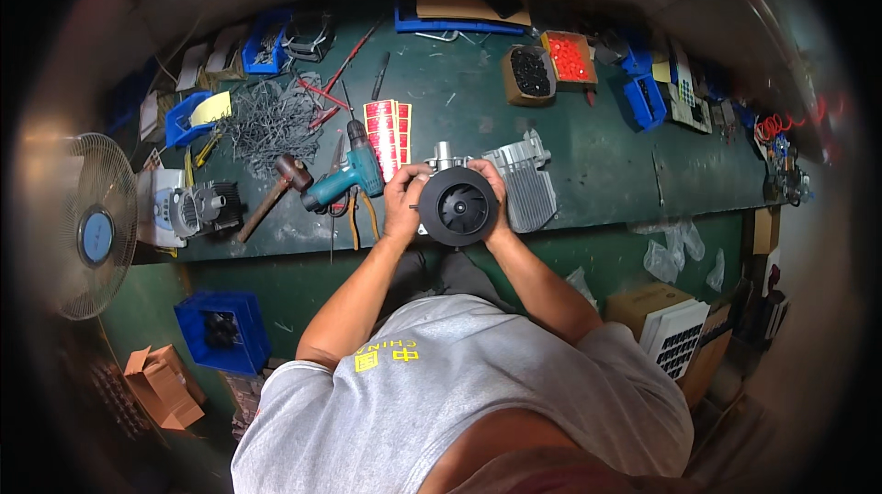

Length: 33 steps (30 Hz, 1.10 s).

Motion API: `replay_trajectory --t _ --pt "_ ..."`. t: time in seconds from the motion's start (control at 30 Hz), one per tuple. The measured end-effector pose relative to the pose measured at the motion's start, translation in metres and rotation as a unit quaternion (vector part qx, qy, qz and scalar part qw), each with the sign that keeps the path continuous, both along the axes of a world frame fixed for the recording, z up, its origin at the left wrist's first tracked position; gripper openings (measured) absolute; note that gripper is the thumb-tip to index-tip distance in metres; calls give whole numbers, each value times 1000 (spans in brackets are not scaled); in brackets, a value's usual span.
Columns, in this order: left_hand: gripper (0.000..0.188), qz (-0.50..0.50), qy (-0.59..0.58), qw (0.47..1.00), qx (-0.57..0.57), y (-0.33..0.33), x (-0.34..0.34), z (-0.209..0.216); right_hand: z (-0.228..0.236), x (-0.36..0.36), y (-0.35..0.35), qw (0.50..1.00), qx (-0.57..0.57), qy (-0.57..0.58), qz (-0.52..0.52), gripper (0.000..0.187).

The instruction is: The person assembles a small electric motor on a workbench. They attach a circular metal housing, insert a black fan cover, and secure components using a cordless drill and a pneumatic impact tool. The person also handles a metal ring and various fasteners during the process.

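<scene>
Between both hands, at the front edge of the bench, is a round black fan housing [425,210] with a bladed impeller [460,207] in its middle. My left hand [404,200] grips its left side, fingers curled round the rim. On the opposite side my right hand [494,193] is closed round it too. A silvery metal fitting [445,153] shows just behind the housing; whether the two are joined I cannot tell. Close to my right hand lies a finned grey metal casing [530,191]. A teal power drill [349,177] rests left of my left hand.
A hammer [266,195], pliers [362,216], red-and-white label sheets [381,131] and a heap of grey strips [271,117] lie to the left. Boxes of black parts [530,74] and red caps [568,57] stand farther back. A fan [96,233] stands at far left.
</scene>
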<state>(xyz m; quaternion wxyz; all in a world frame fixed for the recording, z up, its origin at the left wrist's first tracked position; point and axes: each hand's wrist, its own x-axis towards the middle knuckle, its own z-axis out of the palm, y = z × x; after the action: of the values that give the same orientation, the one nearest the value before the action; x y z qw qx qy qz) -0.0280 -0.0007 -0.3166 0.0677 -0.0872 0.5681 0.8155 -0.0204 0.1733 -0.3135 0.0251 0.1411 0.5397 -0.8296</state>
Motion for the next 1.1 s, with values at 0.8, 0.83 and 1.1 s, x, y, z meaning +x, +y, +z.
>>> replay_trajectory --t 0.8,0.83,1.1 --pt "32 -150 175 867 -443 -59 72 62 51 84 19 867 471 162 4 20" --pt "34 -154 190 858 -451 -58 71 61 56 85 17 853 488 183 5 21" --pt "25 -194 203 827 -487 -61 61 65 46 89 14 842 503 194 20 21"
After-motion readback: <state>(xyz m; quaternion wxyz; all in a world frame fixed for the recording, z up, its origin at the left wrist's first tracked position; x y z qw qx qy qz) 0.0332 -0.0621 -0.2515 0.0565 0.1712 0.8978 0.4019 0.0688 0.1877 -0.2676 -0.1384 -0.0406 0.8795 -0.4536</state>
